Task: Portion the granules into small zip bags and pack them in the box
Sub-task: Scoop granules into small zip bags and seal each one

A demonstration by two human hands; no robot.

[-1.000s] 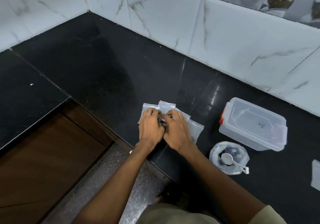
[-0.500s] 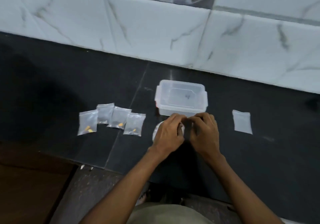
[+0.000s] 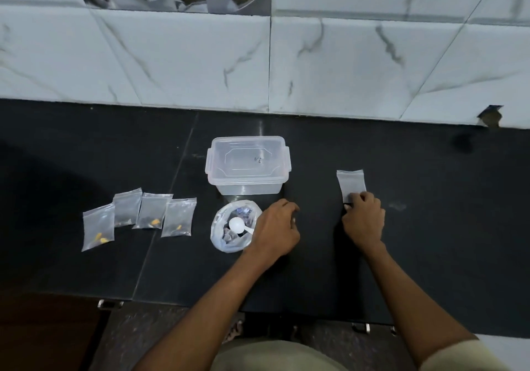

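Your right hand (image 3: 362,218) pinches the empty bag's (image 3: 351,183) near edge, its length running toward twelve o'clock, while your left hand (image 3: 276,228) rests curled and empty at nine o'clock.

Five zip bags (image 3: 351,184), one box (image 3: 248,164), one scoop (image 3: 239,224).

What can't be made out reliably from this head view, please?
- Left hand: back faces the camera; anything held is hidden.
- Empty zip bag: lower edge covered by the right hand.
- Granules in the open pouch: too dim.
- Box: lid marking too small.
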